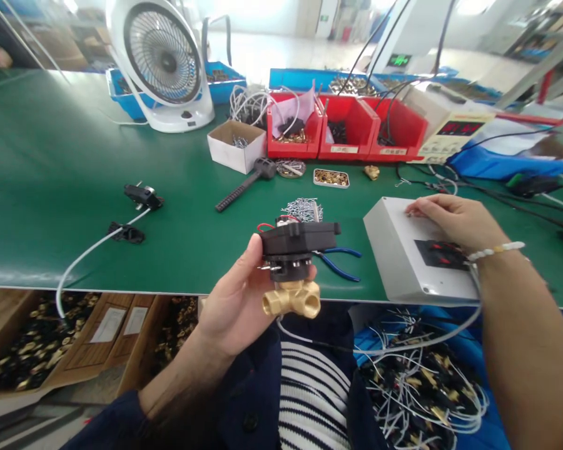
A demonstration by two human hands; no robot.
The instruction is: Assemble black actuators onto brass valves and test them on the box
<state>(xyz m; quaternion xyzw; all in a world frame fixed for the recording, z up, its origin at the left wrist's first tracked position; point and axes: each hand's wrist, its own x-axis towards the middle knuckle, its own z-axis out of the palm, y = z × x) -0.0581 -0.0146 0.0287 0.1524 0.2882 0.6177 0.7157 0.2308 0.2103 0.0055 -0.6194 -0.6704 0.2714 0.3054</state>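
My left hand [237,306] is closed round a motorized ball valve [293,262], held up in front of me near the table's front edge. It has a black actuator housing on top and a brass body with threaded ports below. Red wire loops out at its far side, and a white cable [319,342] hangs from beneath it. My right hand [443,215] rests on a grey box [401,250], fingertips pressed together at the far part of its top; what they pinch is hidden. A black terminal panel [438,255] sits on the box, and a white cable runs from it.
Blue-handled pliers [340,265] and loose pins [303,209] lie behind the valve. Farther back are a black mallet [246,184], red bins [347,131], a power supply [450,125] and a fan [169,62]. A blue crate [490,375] of cabled valves stands below right.
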